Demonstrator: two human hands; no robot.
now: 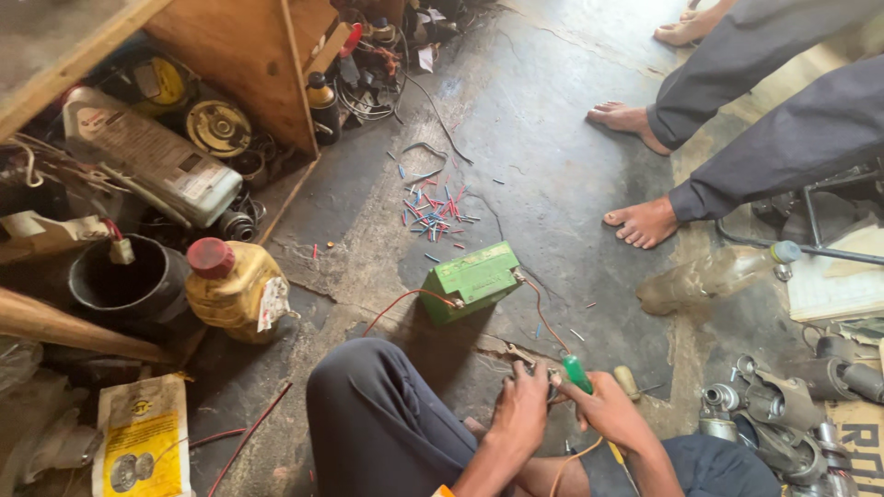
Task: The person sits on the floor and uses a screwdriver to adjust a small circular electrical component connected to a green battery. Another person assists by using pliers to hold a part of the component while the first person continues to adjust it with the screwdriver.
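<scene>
Head view, looking down past a bent knee in dark trousers. At 6 o'clock, left hand point(521, 411) curled, fingers closed on a small dark metal part point(550, 377) too small to make out. Just beside it, right hand point(612, 411) wrapped round a green-handled screwdriver point(577, 373), handle poking up between the two hands; tip hidden.

Green box-shaped battery point(471, 280) near centre, at 12 o'clock from the hands and a little apart, lying tilted on the floor. Thin orange wires point(410, 299) running from its ends, one curving off at 9 o'clock, the other down toward the hands.

Floor point(543, 156) bare, dark, cracked concrete, dusty. Scatter of red and blue wire offcuts point(433, 212) at 12 o'clock beyond the battery. Yellow jug with red cap point(235, 287) at 9 o'clock, beside a black bucket point(124, 281). Wooden shelf point(249, 64) at 10 o'clock crammed with parts and cables. Clear plastic bottle point(714, 273) lying at 3 o'clock; metal engine parts point(773, 414) at 4 o'clock. Bare feet point(643, 221) of other people at 1 o'clock.
</scene>
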